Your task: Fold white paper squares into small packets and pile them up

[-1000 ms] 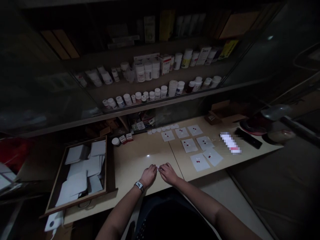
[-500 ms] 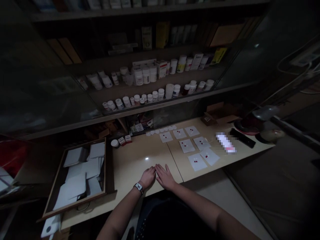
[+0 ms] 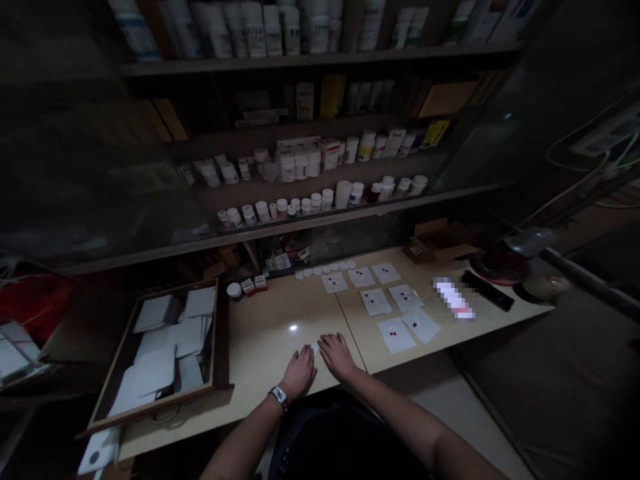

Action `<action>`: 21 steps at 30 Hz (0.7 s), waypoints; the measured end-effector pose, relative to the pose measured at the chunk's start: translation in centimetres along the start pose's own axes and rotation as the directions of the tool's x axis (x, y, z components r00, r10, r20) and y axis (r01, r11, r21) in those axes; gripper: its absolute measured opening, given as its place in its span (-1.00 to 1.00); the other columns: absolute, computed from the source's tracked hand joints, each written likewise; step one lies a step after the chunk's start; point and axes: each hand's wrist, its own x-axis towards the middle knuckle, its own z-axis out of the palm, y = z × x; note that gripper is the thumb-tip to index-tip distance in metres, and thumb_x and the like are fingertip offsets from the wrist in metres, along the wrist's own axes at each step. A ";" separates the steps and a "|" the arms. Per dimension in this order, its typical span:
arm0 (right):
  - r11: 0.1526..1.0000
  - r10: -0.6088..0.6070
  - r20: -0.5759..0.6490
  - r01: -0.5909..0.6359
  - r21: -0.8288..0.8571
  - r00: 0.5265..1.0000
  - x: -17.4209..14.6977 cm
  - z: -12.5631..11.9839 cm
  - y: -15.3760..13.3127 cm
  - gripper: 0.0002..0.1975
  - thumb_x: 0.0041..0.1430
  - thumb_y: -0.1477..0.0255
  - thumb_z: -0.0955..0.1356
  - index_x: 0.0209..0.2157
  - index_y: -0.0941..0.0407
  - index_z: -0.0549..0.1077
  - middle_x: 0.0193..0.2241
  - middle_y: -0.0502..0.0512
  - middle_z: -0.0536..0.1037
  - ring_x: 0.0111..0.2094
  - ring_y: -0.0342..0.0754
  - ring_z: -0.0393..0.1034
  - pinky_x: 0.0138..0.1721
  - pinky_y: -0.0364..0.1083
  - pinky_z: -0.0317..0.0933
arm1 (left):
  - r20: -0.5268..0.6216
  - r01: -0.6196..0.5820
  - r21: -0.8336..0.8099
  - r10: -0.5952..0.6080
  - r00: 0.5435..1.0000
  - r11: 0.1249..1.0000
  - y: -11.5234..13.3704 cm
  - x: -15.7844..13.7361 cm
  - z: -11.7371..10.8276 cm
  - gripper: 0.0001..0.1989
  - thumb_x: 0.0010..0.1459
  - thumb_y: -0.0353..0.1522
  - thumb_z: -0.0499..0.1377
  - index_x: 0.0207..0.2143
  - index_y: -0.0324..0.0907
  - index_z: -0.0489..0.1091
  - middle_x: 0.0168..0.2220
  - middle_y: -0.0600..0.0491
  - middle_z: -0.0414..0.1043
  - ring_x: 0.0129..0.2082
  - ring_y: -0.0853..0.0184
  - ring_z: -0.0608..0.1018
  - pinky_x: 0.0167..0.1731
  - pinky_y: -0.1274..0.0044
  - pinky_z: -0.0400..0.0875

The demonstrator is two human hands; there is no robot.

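A small white folded paper [image 3: 315,349] shows between my two hands, low over the front of the counter. My left hand [image 3: 299,371], with a wristwatch [image 3: 279,396] behind it, closes over the paper's left side. The fingers of my right hand [image 3: 338,356] are bent and pressed together at its right edge. Most of the paper is hidden under the fingers. To the right lie several flat paper squares [image 3: 399,341] with red and white pills [image 3: 393,333] on them. A row of small folded paper packets [image 3: 330,269] sits along the back of the counter.
At left an open drawer [image 3: 215,347] holds stacks of white paper [image 3: 155,370]. A white jar [image 3: 234,291] and small boxes [image 3: 260,283] stand behind. A blurred-out phone [image 3: 454,299], a dark device [image 3: 487,290] and an open carton [image 3: 435,243] are at right. Shelves of bottles [image 3: 343,193] rise above.
My hands have moved slightly apart, and the white paper between them now shows. The view has tilted up a little, bringing more of the top shelf in.
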 end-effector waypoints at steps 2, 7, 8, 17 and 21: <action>0.995 0.096 0.011 -0.096 0.010 0.995 1.4 -0.9 -0.5 -0.75 0.24 0.43 0.24 -0.10 0.13 0.44 -0.10 0.20 0.48 -0.07 0.07 0.30 0.01 0.05 0.05 | 0.011 0.025 -0.015 -0.025 1.000 1.000 0.5 -0.5 0.0 -0.50 0.27 -0.30 -0.06 0.21 -0.36 0.11 0.18 -0.28 0.17 0.20 0.06 0.22 0.09 0.25 0.20; 0.987 0.150 0.120 -0.156 0.043 0.981 4.0 -2.1 -1.3 -0.88 0.11 0.50 0.33 -0.28 0.16 0.47 -0.20 0.18 0.47 -0.12 0.05 0.30 -0.15 -0.07 0.10 | 0.023 0.080 -0.047 -0.079 0.997 0.996 1.0 -0.8 -0.1 -0.47 0.27 -0.29 -0.08 0.23 -0.37 0.07 0.17 -0.29 0.18 0.18 0.04 0.22 0.10 0.21 0.17; 0.985 0.161 0.138 -0.168 0.044 0.977 4.3 -2.2 -1.3 -0.89 0.09 0.52 0.33 -0.30 0.16 0.47 -0.20 0.18 0.47 -0.12 0.05 0.30 -0.16 -0.08 0.10 | 0.021 0.080 -0.052 -0.079 0.997 0.995 1.0 -0.8 -0.1 -0.47 0.27 -0.29 -0.08 0.23 -0.36 0.07 0.17 -0.28 0.18 0.18 0.04 0.21 0.09 0.21 0.17; 0.998 0.051 0.250 -0.059 0.026 0.967 5.8 -2.5 -0.6 -0.87 0.09 0.53 0.32 -0.31 0.16 0.50 -0.22 0.18 0.49 -0.13 0.01 0.32 -0.21 -0.11 0.10 | 0.020 0.058 -0.027 -0.057 0.998 0.998 0.7 -1.3 -0.1 -0.48 0.28 -0.30 -0.10 0.24 -0.34 0.05 0.16 -0.26 0.18 0.16 0.05 0.22 0.06 0.23 0.19; 1.000 -0.022 0.270 0.018 0.017 0.963 5.7 -2.7 -0.4 -0.85 0.00 0.53 0.39 -0.31 0.17 0.51 -0.19 0.21 0.50 -0.12 0.05 0.34 -0.20 -0.10 0.13 | 0.003 0.034 -0.009 -0.034 0.999 0.999 0.6 -1.3 0.1 -0.49 0.27 -0.30 -0.10 0.24 -0.31 0.06 0.14 -0.25 0.20 0.14 0.06 0.23 0.04 0.22 0.21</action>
